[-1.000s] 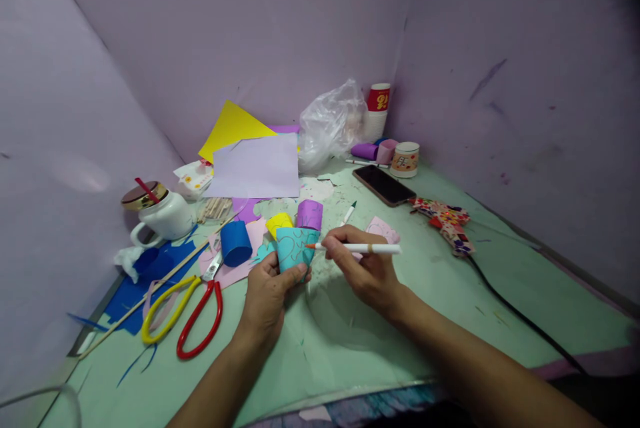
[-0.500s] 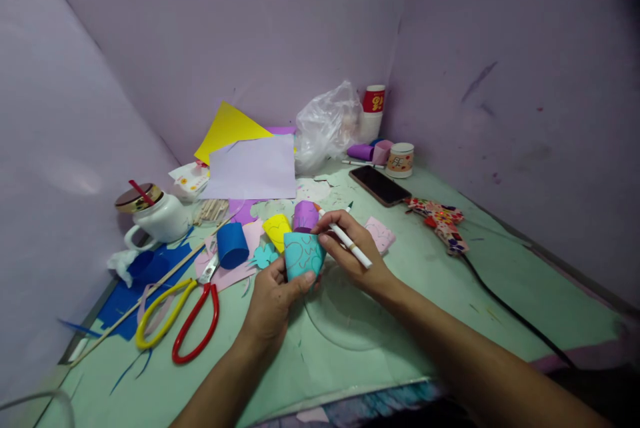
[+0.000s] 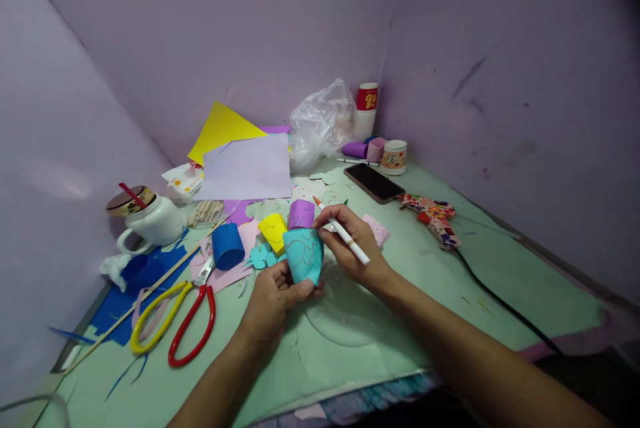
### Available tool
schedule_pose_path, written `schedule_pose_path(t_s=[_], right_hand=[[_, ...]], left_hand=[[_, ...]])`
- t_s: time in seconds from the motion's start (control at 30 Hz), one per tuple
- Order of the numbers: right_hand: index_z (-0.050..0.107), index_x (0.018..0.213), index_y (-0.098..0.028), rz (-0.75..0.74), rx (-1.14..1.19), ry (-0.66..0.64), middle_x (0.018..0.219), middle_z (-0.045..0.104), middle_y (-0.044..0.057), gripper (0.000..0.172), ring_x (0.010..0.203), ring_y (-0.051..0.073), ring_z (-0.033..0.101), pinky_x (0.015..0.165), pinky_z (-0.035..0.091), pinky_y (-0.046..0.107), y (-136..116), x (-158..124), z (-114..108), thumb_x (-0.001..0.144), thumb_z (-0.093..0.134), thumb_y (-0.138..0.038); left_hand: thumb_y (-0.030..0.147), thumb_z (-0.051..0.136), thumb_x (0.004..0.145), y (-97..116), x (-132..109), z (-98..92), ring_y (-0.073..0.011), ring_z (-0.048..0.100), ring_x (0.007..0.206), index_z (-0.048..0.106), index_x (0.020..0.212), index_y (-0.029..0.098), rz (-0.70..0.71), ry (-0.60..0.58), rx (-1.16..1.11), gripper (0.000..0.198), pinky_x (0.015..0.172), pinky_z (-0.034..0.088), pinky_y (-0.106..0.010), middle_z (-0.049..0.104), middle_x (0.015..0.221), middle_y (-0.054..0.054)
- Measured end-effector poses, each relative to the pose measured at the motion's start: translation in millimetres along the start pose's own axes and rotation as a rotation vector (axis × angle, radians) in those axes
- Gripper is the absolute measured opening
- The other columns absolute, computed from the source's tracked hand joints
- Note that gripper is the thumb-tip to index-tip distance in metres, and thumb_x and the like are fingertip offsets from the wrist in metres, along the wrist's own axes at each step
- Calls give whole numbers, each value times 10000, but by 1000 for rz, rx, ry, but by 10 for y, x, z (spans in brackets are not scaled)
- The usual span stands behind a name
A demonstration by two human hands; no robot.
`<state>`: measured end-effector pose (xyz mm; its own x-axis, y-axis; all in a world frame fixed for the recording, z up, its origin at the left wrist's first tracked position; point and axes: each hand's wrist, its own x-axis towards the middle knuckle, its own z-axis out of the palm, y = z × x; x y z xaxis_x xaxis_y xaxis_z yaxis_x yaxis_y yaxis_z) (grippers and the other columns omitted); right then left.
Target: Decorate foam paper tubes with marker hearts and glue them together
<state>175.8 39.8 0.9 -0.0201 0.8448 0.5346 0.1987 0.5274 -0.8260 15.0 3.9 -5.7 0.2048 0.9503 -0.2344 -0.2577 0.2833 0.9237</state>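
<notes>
"Where's the turquoise cup with the curly lines on it?"

"Low in the left hand. The thumb presses the front near the bottom and the fingers curl behind. I can't tell whether its base meets the table."

"And the right hand?"

"Pinched round a white marker. Take twelve as straight away from the person: the tip points towards eleven, past the rim and off the cup. Fingertips sit right by that rim; whether they touch it, I can't say."

"What makes for tidy lines, do you think?"

"A low, light grip, I'd say, because the sides look soft and could buckle under a hard thumb. Better to turn the cup than twist the pen wrist, and keep skin off any ink that may be damp."

"Anything to knock?"

"With the cup as the dial's centre, the purple cup is just beyond at twelve, the yellow cup between ten and eleven, the blue cup at nine, the scissors towards eight. Small turns seem safest."
</notes>
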Motion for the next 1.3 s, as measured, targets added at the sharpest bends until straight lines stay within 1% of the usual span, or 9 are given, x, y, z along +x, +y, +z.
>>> schedule_pose_path(t_s=[0.13, 0.2, 0.3, 0.43, 0.57, 0.9, 1.0, 1.13, 1.3], right_hand=[[620, 1017, -212, 19, 110, 138, 902, 682, 40, 168, 851, 175, 631, 787, 498, 342, -79, -7, -53, 879, 533, -249], [642, 1052, -212, 53, 235, 157, 813, 697, 33, 224, 763, 166, 649, 708, 527, 326, -119, -17, -79, 889, 540, -327], [697, 901, -188, 53, 309, 128, 661, 667, 16, 230, 600, 138, 621, 557, 518, 273, -156, -43, -77, 856, 585, -384], [677, 745, -179, -26, 193, 34, 605, 653, 3, 179, 520, 109, 579, 474, 471, 230, -176, -87, -13, 842, 595, -306], [650, 750, -170, -101, 106, -17, 651, 676, 18, 98, 548, 111, 597, 498, 480, 222, -194, -112, 40, 817, 597, -218], [668, 798, -166, -237, 9, -73, 719, 701, 51, 74, 633, 137, 645, 579, 521, 244, -176, -130, 68, 825, 604, -192], [667, 782, -170, -226, 3, -79, 699, 697, 48, 83, 615, 138, 638, 555, 512, 246, -160, -140, 68, 824, 596, -183], [667, 759, -166, -162, 31, -21, 652, 670, 35, 94, 555, 125, 600, 502, 487, 235, -154, -145, 72, 815, 596, -190], [661, 765, -167, -151, 85, 3, 648, 667, 21, 83, 548, 114, 594, 487, 475, 219, -151, -124, 68, 813, 594, -180]], left_hand=[[256, 829, 535, -13, 36, -64, -217, 673, 686, 699, 813, 82, 9, 85, -42, 353, 681, 548, -340, 712, 764, -108], [251, 831, 538, -7, 42, -81, -226, 683, 695, 695, 816, 80, 14, 114, -58, 354, 703, 553, -360, 718, 789, -113], [252, 835, 534, 9, 38, -81, -222, 685, 681, 695, 817, 81, 25, 126, -77, 359, 701, 558, -367, 720, 800, -111], [254, 837, 533, 33, 33, -61, -206, 677, 680, 713, 865, 86, 32, 112, -71, 392, 695, 556, -346, 720, 801, -101], [260, 832, 547, 43, 35, -51, -191, 666, 696, 726, 872, 92, 23, 93, -55, 381, 705, 550, -328, 725, 828, -104], [288, 848, 512, -8, 60, -62, -182, 647, 701, 740, 841, 114, 35, 112, -15, 387, 685, 531, -297, 725, 823, -100], [294, 848, 511, -11, 66, -74, -181, 646, 690, 740, 832, 114, 32, 114, -20, 383, 687, 532, -303, 725, 824, -103], [308, 848, 513, 7, 59, -82, -198, 660, 720, 739, 859, 113, 27, 126, -33, 412, 731, 536, -329, 727, 845, -116], [299, 847, 514, 28, 47, -81, -194, 664, 704, 741, 854, 121, 28, 128, -49, 398, 734, 544, -339, 728, 856, -107]])
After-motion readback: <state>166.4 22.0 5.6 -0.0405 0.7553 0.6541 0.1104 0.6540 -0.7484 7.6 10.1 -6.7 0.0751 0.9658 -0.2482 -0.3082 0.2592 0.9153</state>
